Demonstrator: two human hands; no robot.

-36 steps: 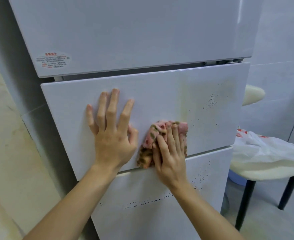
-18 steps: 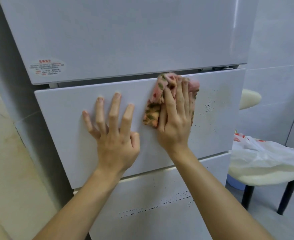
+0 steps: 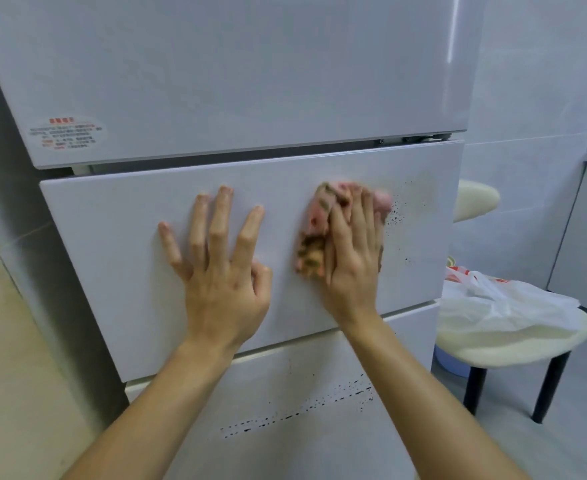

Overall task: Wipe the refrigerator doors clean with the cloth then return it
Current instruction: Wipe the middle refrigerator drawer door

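Note:
A white refrigerator fills the view, with a top door point(image 3: 250, 71), a middle door point(image 3: 112, 258) and a bottom door point(image 3: 285, 427). My left hand point(image 3: 221, 268) lies flat on the middle door, fingers spread. My right hand point(image 3: 352, 251) presses a pink and brown patterned cloth point(image 3: 314, 237) flat against the same door, fingers straight over it. Dark specks point(image 3: 401, 209) dot the door just right of the cloth. A line of dark specks point(image 3: 295, 410) runs across the bottom door.
A round cream stool point(image 3: 513, 341) with black legs stands right of the refrigerator, with a white plastic bag point(image 3: 499, 303) on it. A blue tub point(image 3: 449, 362) sits under it. A beige wall point(image 3: 15, 375) borders the left. A red warning sticker point(image 3: 65, 133) marks the top door.
My right hand slid the cloth from the door's lower edge up to its top edge, then down a little and rightward toward the specks. My left hand stayed flat on the door.

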